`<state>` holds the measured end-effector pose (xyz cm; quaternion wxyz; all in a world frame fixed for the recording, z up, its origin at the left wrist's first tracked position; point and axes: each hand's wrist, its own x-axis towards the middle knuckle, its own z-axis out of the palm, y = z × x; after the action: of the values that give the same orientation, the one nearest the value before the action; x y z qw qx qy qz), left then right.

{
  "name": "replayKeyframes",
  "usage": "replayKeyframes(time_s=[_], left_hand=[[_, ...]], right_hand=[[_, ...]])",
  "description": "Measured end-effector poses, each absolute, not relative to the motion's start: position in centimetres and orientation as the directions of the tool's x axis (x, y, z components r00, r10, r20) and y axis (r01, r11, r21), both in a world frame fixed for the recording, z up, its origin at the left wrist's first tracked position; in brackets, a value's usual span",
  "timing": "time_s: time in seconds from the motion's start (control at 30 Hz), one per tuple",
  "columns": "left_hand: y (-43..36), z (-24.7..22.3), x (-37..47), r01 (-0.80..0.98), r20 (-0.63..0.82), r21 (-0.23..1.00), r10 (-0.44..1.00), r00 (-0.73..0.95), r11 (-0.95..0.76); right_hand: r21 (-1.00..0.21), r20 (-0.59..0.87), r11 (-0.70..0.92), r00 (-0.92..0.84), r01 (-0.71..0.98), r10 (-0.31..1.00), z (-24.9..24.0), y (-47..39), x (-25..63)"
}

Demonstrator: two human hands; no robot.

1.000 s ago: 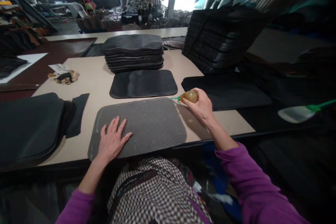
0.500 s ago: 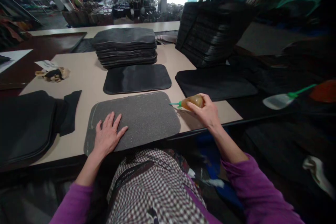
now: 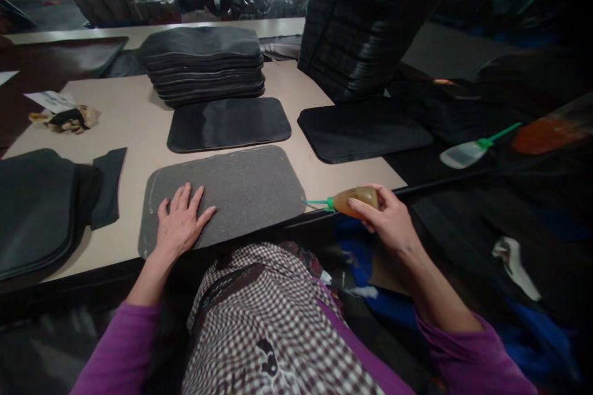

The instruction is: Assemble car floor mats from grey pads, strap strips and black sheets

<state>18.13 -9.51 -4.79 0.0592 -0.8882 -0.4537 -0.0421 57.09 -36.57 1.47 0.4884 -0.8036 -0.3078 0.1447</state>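
A grey panel with rounded corners (image 3: 245,191) lies flat at the table's front edge, a thin pale line running along its left and far borders. My left hand (image 3: 180,219) rests on its left part, palm down with fingers spread. In my right hand (image 3: 389,219) is a squeeze glue bottle (image 3: 354,202) of amber liquid, tipped sideways. Its thin green nozzle points left, with the tip at the panel's right edge near the front corner. Just behind the panel lies a smooth black panel (image 3: 229,124).
Stacks of black panels stand behind (image 3: 204,68), at the back right (image 3: 352,37) and at the left (image 3: 34,210). More black pieces (image 3: 364,129) lie to the right. A second green-nozzled bottle (image 3: 463,154) lies at far right. Scraps (image 3: 69,118) sit at the left.
My right hand has drawn the bottle down along the panel's right edge, toward the front corner. My left hand stays on the panel. The whole view has shifted slightly.
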Motion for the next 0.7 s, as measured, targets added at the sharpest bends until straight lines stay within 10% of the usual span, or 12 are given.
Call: replayKeyframes(time_s=[0.2,0.43,0.7], left_hand=[[-9.6,-4.5,18.3,0.813,0.118,0.042,0.811,0.573,-0.581],[-6.7,-0.6,13.8,0.612,0.214,0.566,0.815,0.539,-0.553],[-4.0,-0.1,8.8,0.604,-0.007,0.303,0.632,0.775,-0.737]], right_hand=[[-0.933,-0.146,-0.34,0.74,0.118,0.657,2.3,-37.3,54.9],[-0.956,-0.137,-0.217,0.352,0.198,0.926,2.0,-31.5,48.3],[-0.871,0.152,0.142,-0.018,0.47,0.988,2.5,-21.1,36.1]])
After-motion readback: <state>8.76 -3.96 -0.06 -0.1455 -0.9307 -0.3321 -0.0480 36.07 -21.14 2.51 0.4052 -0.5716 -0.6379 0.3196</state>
